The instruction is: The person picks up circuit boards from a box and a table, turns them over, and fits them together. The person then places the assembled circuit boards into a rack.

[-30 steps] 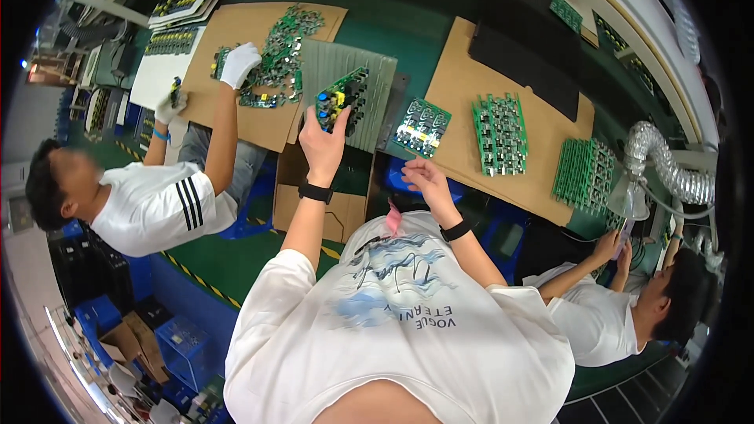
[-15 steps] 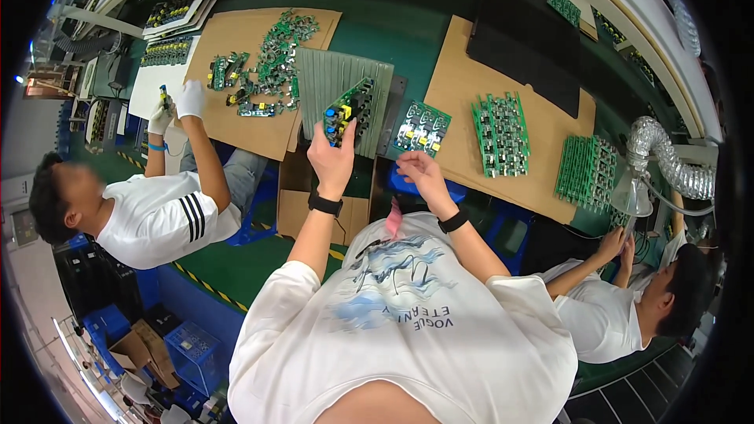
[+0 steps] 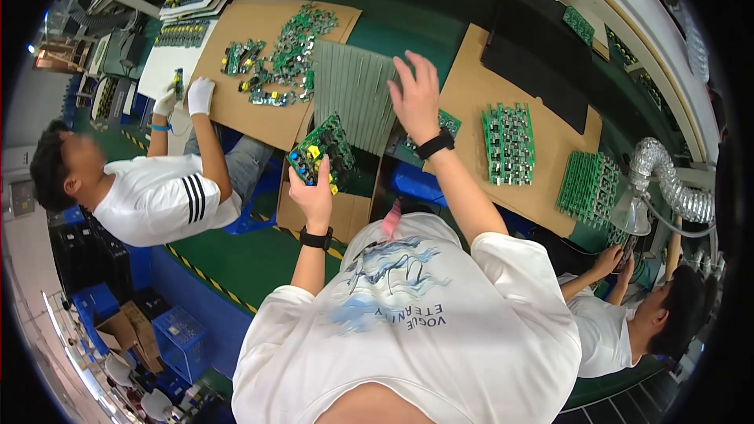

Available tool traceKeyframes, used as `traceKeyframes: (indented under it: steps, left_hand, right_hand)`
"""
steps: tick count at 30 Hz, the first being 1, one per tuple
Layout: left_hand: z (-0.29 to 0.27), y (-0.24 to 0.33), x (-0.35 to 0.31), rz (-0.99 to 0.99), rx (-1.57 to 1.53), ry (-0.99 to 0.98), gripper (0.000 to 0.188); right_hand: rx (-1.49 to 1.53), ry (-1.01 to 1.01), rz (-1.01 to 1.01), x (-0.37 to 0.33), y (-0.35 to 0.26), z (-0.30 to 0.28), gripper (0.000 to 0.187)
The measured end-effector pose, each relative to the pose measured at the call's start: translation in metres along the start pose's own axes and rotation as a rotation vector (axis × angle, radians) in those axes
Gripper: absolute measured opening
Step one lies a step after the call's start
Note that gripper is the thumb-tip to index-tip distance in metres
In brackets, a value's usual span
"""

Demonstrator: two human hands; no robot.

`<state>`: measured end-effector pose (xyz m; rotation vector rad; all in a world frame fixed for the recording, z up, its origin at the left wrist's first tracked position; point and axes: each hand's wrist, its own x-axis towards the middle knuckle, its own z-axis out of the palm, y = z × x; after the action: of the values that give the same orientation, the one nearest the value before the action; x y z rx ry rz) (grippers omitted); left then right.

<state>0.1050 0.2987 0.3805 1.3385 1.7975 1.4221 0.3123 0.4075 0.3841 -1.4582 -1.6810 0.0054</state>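
My left hand [image 3: 311,202] is closed around the near end of a green circuit board [image 3: 336,145], which carries blue, yellow and black parts. The board is tilted, held near the close edge of a grey-green grooved pad [image 3: 353,82]. Over the pad's right edge is my right hand [image 3: 416,98], empty, its fingers spread. Partly hidden by my right wrist, another green board [image 3: 448,124] lies on the bench just right of the pad.
Loose board pieces [image 3: 294,43] cover the left cardboard [image 3: 224,114], where a co-worker's gloved hands [image 3: 200,96] hold a small board. Board groups [image 3: 509,145] and a stack [image 3: 585,188] lie right, near a silver duct [image 3: 664,161] and another person's hands [image 3: 609,261]. A black sheet [image 3: 534,47] lies behind.
My left hand has drawn the board from over the pad toward me and left, turning it. My right hand has risen from beside the other board to the pad's right edge, fingers spreading.
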Motion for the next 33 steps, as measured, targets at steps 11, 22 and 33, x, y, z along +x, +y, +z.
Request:
traceKeyframes:
  steps: [11,22,33]
  left_hand:
    - [-0.001,-0.008,-0.014,-0.089,-0.109,-0.063,0.031]
    - [0.013,0.037,0.033,0.092,-0.095,-0.179,0.031]
    - [0.078,0.054,0.06,0.349,0.174,-0.193,0.038]
  right_hand:
    - [-0.276,-0.294,-0.172,-0.064,-0.015,-0.001,0.062]
    - [0.002,-0.222,0.0,-0.08,-0.035,-0.001,0.069]
    - [0.446,-0.109,0.355,-0.117,-0.039,-0.034,0.044]
